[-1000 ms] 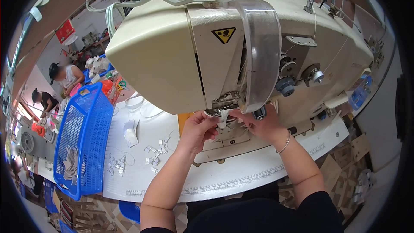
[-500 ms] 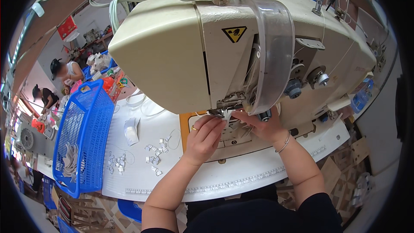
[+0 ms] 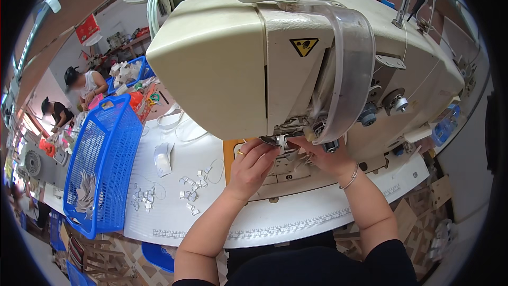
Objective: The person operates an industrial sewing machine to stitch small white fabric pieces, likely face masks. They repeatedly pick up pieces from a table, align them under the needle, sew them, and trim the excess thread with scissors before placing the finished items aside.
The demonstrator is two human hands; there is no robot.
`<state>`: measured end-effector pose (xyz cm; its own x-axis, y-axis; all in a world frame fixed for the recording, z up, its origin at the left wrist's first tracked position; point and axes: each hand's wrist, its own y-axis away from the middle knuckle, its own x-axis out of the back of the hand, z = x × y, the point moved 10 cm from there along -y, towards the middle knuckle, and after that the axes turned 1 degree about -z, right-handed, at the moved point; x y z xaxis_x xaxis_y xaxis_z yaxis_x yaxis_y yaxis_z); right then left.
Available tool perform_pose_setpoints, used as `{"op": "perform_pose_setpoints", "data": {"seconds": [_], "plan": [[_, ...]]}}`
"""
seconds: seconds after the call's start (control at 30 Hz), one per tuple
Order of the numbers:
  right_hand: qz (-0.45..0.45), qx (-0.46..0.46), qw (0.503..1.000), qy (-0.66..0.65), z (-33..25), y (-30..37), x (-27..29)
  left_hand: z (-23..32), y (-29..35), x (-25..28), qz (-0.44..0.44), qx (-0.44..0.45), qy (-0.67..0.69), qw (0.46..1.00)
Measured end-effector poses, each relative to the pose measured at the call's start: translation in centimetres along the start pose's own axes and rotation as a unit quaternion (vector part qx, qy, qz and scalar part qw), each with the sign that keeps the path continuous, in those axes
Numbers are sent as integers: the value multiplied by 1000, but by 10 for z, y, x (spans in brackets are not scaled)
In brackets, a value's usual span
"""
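A large cream sewing machine fills the middle of the view. My left hand, with a ring on one finger, is at the left of the needle area, its fingers pressed together at the metal presser parts. What sits in those fingertips is too small and hidden to name. My right hand reaches in from the right beneath the clear plastic guard; the guard and machine parts cover its fingertips. To the left of my left hand, several small white folded pieces lie scattered on the white table.
A tall blue plastic basket with pale pieces inside stands at the table's left. White tape loops and a white packet lie beside the machine. A ruler strip runs along the near edge. Two people sit working at the far left.
The whole view has shifted slightly, so the machine appears a little farther right. Both hands stay at the needle area, with my right fingers now tucked further behind the machine parts.
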<state>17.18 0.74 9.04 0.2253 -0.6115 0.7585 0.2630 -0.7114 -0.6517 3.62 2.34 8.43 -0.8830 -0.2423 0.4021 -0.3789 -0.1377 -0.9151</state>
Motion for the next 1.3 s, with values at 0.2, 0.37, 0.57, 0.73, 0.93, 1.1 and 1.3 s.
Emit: {"op": "perform_pose_setpoints", "data": {"seconds": [0.2, 0.37, 0.57, 0.73, 0.93, 1.1, 1.3], "plan": [[-4, -48, 998, -29, 8, 0, 0, -2, 1, 0, 10, 3, 6, 1000], [-51, -109, 990, -72, 19, 2, -13, -3, 0, 3, 23, 23, 19, 999], [-55, -79, 995, 11, 18, 8, -17, -22, 1, 2, 38, 82, 126, 988], [-254, -148, 954, 68, 16, 11, -35, -111, 28, -63, -73, 525, 420, 736], [86, -10, 994, -64, -26, 19, 14, -64, 56, -55, -75, 617, 537, 571], [69, 4, 994, -80, -31, 11, 8, -57, 66, -56, 7, 605, 587, 537], [69, 13, 995, -70, -32, 9, 11, -58, 61, -55, 4, 595, 566, 571]]}}
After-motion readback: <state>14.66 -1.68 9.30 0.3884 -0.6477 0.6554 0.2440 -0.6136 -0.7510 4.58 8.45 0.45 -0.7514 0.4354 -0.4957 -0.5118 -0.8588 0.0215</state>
